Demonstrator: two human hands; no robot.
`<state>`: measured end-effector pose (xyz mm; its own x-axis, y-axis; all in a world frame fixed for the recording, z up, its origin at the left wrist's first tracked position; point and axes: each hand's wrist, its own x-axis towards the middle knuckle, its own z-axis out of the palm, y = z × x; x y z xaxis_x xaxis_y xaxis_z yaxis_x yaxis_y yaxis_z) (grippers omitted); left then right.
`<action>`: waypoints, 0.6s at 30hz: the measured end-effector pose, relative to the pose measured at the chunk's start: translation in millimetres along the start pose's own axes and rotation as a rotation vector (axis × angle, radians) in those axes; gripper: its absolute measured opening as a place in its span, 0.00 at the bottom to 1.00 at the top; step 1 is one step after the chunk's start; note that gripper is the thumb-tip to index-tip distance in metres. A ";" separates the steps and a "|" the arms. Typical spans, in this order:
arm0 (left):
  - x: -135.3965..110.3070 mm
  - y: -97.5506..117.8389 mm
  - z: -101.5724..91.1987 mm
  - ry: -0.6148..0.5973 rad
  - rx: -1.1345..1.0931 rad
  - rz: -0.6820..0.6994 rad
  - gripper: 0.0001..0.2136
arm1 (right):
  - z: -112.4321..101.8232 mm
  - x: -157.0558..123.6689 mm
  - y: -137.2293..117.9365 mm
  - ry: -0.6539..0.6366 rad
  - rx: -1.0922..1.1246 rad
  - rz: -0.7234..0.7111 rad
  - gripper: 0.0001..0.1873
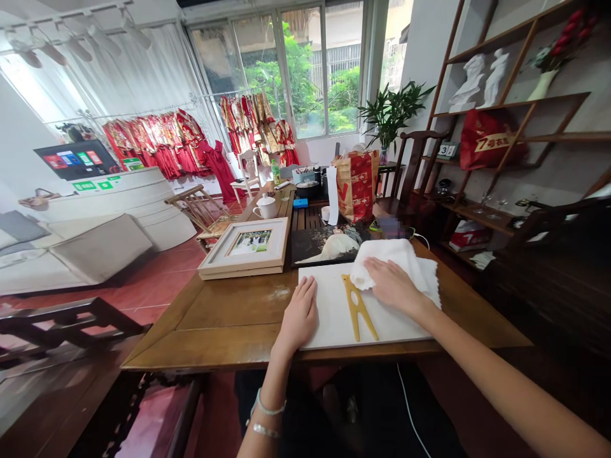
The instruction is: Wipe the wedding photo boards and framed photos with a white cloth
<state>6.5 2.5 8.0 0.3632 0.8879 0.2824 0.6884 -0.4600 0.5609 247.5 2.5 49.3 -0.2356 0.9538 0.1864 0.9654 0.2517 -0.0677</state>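
A white rectangular board (329, 318) lies flat near the front edge of the wooden table. My left hand (300, 310) rests on its left edge, palm down with the fingers stretched forward. On the board's far right part is a crumpled white cloth (405, 257), and my right hand (389, 283) presses down on it with the fingers gripping the fabric. Between my hands sits a flat yellow A-shaped piece (354, 304) with a hole in its middle, its two legs pointing toward me. The top of this piece is close to the cloth.
A framed photo (281, 251) lies left of the board. Behind the board is a dark picture panel (310, 245). Farther back stand a white lidded cup (266, 207), a blue box (300, 203) and a red-and-tan paper bag (358, 187). A white cable (410, 407) hangs below the table.
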 end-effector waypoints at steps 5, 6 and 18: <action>0.4 4.9 -1.6 -0.005 -0.002 -0.024 0.23 | 2.6 -45.8 -20.2 0.016 -0.023 -0.122 0.41; 0.3 5.4 -1.9 -0.007 -0.002 -0.029 0.23 | 3.2 -54.9 -27.1 0.033 -0.032 -0.164 0.42; 1.7 -1.0 0.8 0.007 -0.014 -0.008 0.22 | -16.1 -54.5 -38.4 -0.036 0.057 -0.148 0.42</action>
<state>6.9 4.5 7.4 0.3533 0.8917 0.2828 0.6825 -0.4525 0.5739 225.1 -61.8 57.5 -0.3797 0.9106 0.1630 0.9122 0.3979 -0.0977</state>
